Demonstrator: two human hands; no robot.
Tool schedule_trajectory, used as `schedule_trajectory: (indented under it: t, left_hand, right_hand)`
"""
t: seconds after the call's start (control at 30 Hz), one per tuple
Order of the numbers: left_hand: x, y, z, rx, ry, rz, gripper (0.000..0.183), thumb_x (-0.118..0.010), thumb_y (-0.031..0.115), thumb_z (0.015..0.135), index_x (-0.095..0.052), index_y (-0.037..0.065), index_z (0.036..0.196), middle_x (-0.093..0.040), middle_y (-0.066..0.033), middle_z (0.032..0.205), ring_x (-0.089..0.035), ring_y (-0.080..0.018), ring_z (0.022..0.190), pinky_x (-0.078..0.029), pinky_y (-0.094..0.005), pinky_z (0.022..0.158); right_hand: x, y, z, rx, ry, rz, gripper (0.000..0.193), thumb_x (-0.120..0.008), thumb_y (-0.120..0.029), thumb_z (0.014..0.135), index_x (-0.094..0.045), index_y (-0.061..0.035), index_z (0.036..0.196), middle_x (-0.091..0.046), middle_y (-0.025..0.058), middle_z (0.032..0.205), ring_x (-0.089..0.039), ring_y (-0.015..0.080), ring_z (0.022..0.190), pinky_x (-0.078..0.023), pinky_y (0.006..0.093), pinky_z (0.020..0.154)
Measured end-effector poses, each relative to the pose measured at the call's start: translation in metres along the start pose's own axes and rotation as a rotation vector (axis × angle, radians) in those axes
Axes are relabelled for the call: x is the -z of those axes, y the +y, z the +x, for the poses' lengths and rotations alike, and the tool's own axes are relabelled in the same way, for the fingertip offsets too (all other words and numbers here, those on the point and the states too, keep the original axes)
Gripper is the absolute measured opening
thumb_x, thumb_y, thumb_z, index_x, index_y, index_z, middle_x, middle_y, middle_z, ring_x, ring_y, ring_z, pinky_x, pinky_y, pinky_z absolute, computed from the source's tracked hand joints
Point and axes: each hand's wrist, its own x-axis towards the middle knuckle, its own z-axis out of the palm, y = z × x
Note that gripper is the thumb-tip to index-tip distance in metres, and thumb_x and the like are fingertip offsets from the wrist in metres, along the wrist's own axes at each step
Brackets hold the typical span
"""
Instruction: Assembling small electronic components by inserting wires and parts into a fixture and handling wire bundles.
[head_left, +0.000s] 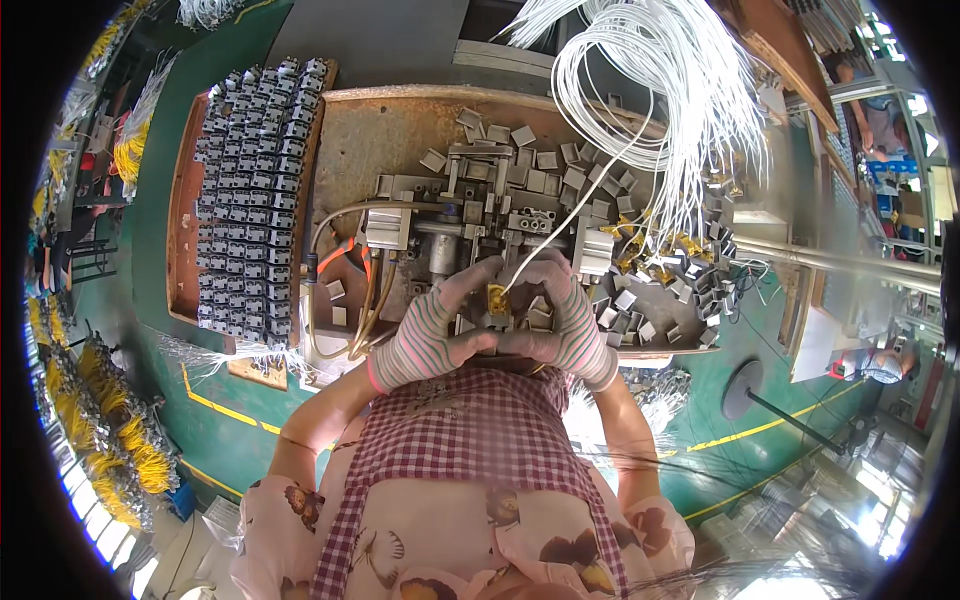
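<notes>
My left hand (428,328) and my right hand (572,322), both in striped knit gloves with grey fingertips, curve around the front of a metal press fixture (490,205). The thumb and fingers of each hand are apart, forming facing C shapes. In the gap between them sits a small yellow-gold metal part (498,299). A white wire (567,219) runs down to it, passing by my right fingertips; whether they touch it I cannot tell. Small grey metal blocks lie just around the hands, partly hidden by the fingers.
Left of the fixture stands a tray of black-and-silver parts (250,200) in rows. A coil of white wires (660,100) hangs over the back right. Loose grey metal caps (650,310) are heaped on the right of the worn bench (365,135). Brown hoses (372,305) run at left.
</notes>
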Motion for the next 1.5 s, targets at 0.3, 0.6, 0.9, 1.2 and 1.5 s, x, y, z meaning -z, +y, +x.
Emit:
schedule_trajectory:
  t: [0.3,0.6,0.9,1.2,1.5]
  left_hand:
    - [-0.037,-0.008,0.008,0.315,0.300,-0.595,0.063,-0.075,0.041,0.085,-0.054,0.005,0.131,-0.066,-0.0053,0.100,-0.062,-0.0116,0.085,-0.052,-0.0265,0.076]
    - [0.032,-0.008,0.021,-0.188,0.119,0.497,0.051,-0.070,0.024,0.084,-0.054,0.012,0.131,-0.058,-0.0108,0.109,-0.060,-0.0294,0.097,-0.050,-0.0393,0.085]
    - [0.040,-0.055,0.049,-0.502,-0.408,1.124,0.047,-0.050,0.024,0.087,-0.055,0.006,0.129,-0.056,-0.0054,0.101,-0.057,-0.0203,0.092,-0.047,-0.0341,0.083]
    - [0.042,-0.052,0.054,-0.565,-0.487,1.174,0.043,-0.048,0.024,0.088,-0.057,0.004,0.125,-0.055,-0.0042,0.094,-0.056,-0.0190,0.088,-0.046,-0.0313,0.082]
    - [0.055,-0.041,0.043,-0.280,-0.226,0.491,0.038,-0.058,0.020,0.092,-0.055,0.009,0.129,-0.059,-0.0094,0.090,-0.059,-0.0201,0.079,-0.051,-0.0348,0.071]
  right_hand:
    - [-0.002,0.009,0.012,0.002,-0.060,-0.516,0.075,-0.090,-0.022,0.060,-0.052,-0.0087,0.123,-0.050,0.0154,0.120,-0.059,0.0346,0.105,-0.052,0.0418,0.084]
    - [0.011,0.029,0.049,0.214,-0.083,-0.975,0.071,-0.083,-0.043,0.057,-0.059,-0.0121,0.117,-0.052,0.0075,0.121,-0.046,0.0325,0.116,-0.036,0.0519,0.100]
    - [-0.006,0.044,0.049,0.036,0.122,-0.827,0.063,-0.083,-0.032,0.059,-0.060,-0.0108,0.113,-0.051,0.0143,0.115,-0.049,0.0375,0.110,-0.040,0.0499,0.098]
    - [-0.007,0.034,0.053,0.127,0.094,-0.891,0.061,-0.081,-0.027,0.061,-0.056,-0.0096,0.113,-0.051,0.0149,0.115,-0.052,0.0364,0.107,-0.043,0.0492,0.094]
    - [0.035,0.010,0.000,0.121,0.395,-0.966,0.044,-0.079,-0.014,0.069,-0.065,-0.0119,0.110,-0.059,0.0085,0.117,-0.053,0.0282,0.113,-0.041,0.0430,0.095]
